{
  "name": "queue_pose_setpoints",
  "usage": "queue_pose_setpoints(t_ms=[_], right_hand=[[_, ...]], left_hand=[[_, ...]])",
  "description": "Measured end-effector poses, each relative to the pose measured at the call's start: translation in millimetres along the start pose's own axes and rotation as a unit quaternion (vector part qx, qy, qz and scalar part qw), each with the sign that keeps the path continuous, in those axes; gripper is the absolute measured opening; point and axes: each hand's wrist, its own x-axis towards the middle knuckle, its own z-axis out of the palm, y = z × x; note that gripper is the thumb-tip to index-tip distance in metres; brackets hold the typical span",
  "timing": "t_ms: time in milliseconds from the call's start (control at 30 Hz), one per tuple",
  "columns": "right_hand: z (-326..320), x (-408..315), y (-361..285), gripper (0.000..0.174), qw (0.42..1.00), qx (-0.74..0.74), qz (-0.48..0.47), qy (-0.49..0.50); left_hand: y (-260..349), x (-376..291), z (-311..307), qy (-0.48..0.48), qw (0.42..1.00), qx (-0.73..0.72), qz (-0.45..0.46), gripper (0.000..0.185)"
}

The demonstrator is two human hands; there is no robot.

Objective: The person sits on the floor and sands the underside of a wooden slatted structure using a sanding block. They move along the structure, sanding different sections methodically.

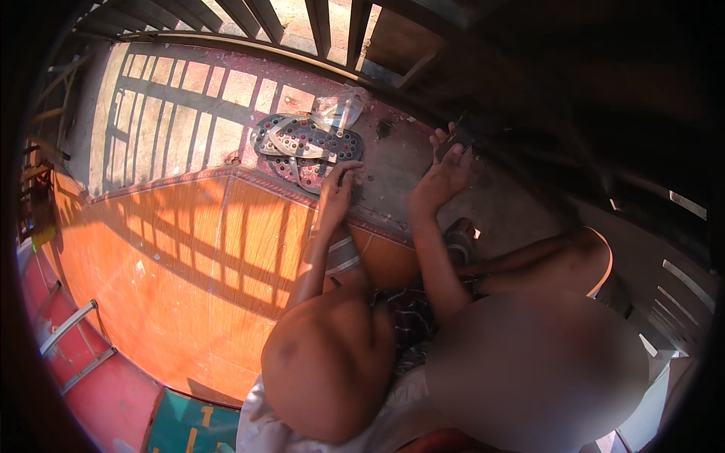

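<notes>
My left hand (338, 187) is beside the near edge of a pair of dark massage sandals (303, 139), fingers loosely bent and apart, with nothing visible in it. Whether it touches the sandals, I cannot tell. The sandals have pale straps and black and red studs on their soles; they lie close together on the concrete floor. A crumpled clear plastic bag (345, 107) lies against their far side. Farther right, my right hand (447, 172) is raised, palm partly up, holding a dark flat object (456, 141) between thumb and fingers. Shadow hides what it is.
Wood-look orange tiles (170, 255) border the concrete floor (170, 113), with a raised trim between. A slatted railing (255, 25) runs along the far side, casting barred shadows. Bent knees flank the arms. A metal-framed object (79, 325) stands lower left; a blurred round area covers the lower right.
</notes>
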Motion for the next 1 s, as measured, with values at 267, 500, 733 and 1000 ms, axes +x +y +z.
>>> queue_pose_setpoints(t_ms=[267,500,733,1000], right_hand=[[31,-21,56,0.032,0.971,0.017,0.203,-0.122],[120,67,85,0.028,0.957,0.148,0.207,-0.140],[177,108,90,0.026,0.960,0.143,0.239,-0.017],[173,97,65,0.028,0.953,0.080,0.292,-0.014]], left_hand=[[-6,4,-1,0.022,1.000,0.003,0.020,0.026],[-9,13,-10,0.041,0.998,-0.035,0.019,0.026],[-16,0,-19,0.031,0.996,-0.054,-0.066,0.027],[-28,-3,-23,0.062,0.994,-0.089,-0.031,0.027]])
